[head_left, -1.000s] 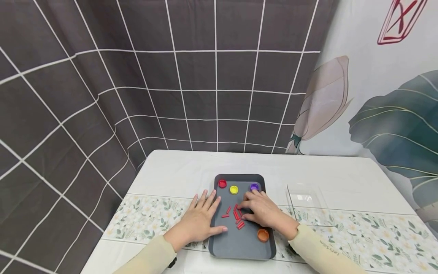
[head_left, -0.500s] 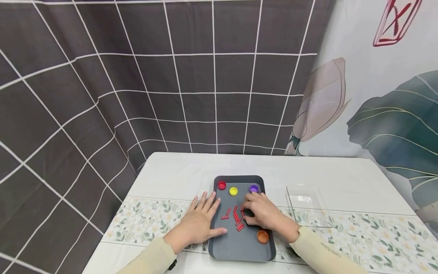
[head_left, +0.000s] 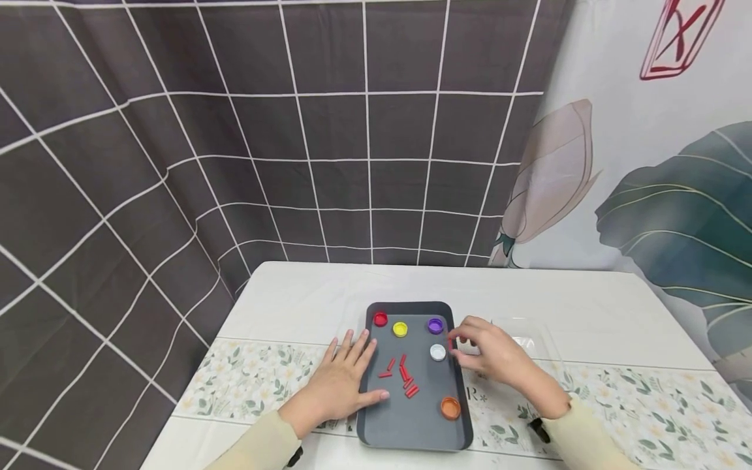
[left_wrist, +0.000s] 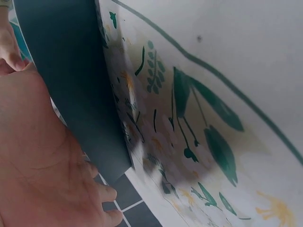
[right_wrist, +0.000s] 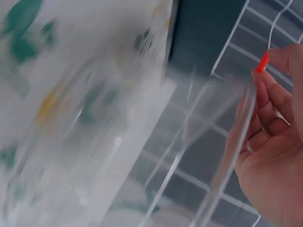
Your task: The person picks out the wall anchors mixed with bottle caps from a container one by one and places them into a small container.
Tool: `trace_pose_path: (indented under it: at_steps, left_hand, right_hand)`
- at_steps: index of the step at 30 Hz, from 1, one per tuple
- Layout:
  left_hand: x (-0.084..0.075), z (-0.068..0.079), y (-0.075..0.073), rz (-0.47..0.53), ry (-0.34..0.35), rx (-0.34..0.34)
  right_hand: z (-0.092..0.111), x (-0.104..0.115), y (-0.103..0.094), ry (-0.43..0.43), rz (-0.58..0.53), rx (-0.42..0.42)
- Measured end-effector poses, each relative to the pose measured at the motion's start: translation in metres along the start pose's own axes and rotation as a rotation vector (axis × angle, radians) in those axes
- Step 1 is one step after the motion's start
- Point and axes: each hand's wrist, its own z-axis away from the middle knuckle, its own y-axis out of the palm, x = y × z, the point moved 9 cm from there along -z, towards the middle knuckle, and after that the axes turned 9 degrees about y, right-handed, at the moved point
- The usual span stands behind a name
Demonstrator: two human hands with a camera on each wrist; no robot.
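Note:
Over the right edge of the grey tray (head_left: pixel 411 427), my right hand (head_left: pixel 493 349) pinches a small red stick (right_wrist: pixel 263 62) between thumb and fingertip. My left hand (head_left: pixel 335 385) lies with fingers spread on the tray's left rim. Several more red sticks (head_left: pixel 405 373) lie loose in the middle of the tray. Small round caps stand around them: a red cap (head_left: pixel 380 318), a yellow cap (head_left: pixel 400 329), a purple cap (head_left: pixel 435 326), a white cap (head_left: pixel 437 352) and an orange cap (head_left: pixel 450 408).
A clear plastic box (head_left: pixel 546 336) stands on the table right of the tray, partly behind my right hand; its wall (right_wrist: pixel 244 127) shows in the right wrist view. A floral strip crosses the white tablecloth (head_left: pixel 317 294). Dark gridded cloth (head_left: pixel 341 183) hangs behind.
My right hand has lifted a red stick from the pile and moved right, out past the tray's edge. The white cap has come into sight. My left hand keeps its place.

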Motion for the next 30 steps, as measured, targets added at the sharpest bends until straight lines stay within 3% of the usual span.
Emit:
trace_pose_path:
  at_steps: [5,12,21,30]
  left_hand:
    - [0.0,0.0,0.0,0.006,-0.002,-0.004]
    - [-0.003,0.0,-0.001,0.032,-0.01,-0.007]
    - [-0.005,0.0,-0.002,0.018,-0.007,-0.012]
    - [-0.006,0.0,-0.005,0.022,-0.005,-0.01]
  right_hand:
    - [0.016,-0.019,-0.028,-0.031,0.002,-0.094]
    - [0.032,-0.049,-0.052,0.025,-0.003,-0.11]
    - [0.041,-0.077,-0.059,0.059,0.006,-0.086]
    - [0.04,-0.083,-0.061,0.084,0.047,-0.087]
